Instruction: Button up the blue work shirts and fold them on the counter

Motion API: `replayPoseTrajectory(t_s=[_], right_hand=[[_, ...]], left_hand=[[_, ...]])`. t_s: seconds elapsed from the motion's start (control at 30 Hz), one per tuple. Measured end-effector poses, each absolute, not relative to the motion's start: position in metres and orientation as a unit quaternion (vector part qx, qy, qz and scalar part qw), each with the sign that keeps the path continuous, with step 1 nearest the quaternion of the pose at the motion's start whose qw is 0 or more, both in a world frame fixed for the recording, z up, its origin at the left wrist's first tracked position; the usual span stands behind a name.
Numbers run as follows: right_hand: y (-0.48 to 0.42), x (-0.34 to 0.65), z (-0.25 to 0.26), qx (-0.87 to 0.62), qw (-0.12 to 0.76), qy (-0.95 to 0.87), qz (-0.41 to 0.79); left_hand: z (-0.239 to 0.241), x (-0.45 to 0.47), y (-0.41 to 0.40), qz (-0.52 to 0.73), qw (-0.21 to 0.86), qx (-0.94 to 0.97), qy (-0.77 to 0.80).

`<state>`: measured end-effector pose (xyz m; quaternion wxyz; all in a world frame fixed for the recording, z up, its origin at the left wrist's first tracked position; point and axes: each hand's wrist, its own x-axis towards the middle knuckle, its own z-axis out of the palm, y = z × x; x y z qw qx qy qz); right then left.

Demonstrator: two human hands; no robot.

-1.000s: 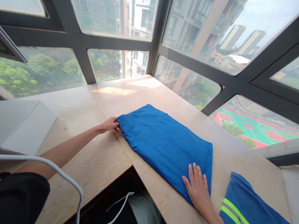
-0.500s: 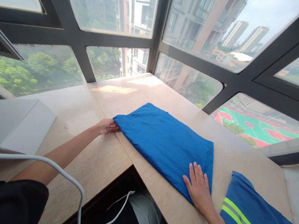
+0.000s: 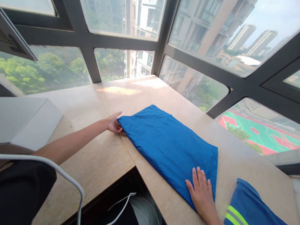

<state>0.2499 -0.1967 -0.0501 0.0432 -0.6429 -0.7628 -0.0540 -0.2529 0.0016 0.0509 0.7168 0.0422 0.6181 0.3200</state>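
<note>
A folded blue cloth (image 3: 168, 146) lies flat on the beige stone sill (image 3: 130, 94) in the window corner. My left hand (image 3: 114, 122) is at the cloth's far left corner, fingers curled on its edge with the thumb raised. My right hand (image 3: 202, 193) lies flat on the cloth's near right corner, fingers spread. A second blue garment with a yellow-grey reflective stripe (image 3: 253, 219) lies just right of my right wrist.
A white box with an open lid (image 3: 18, 124) sits on the left part of the sill. A white cable (image 3: 65, 182) curves across the near left. Below the sill's inner corner is a dark gap (image 3: 122, 210) with grey cloth. Window frames (image 3: 160, 41) close in the far side.
My left hand has turned at the cloth's corner, thumb now up, and the corner has shifted slightly right. My right hand stays flat on the cloth.
</note>
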Motion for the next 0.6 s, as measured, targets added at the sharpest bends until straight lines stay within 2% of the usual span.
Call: replayPoseTrajectory(t_s=[0.33,0.6], right_hand=[[-0.197,0.250,-0.051,-0.637,0.055,-0.766,-0.068],[-0.198,0.248,-0.050,-0.635,0.064,-0.766,-0.077]], left_hand=[[0.049,-0.258,0.019,0.247,0.683,0.073,0.684],[0.048,-0.245,0.042,0.345,0.628,0.139,0.684]])
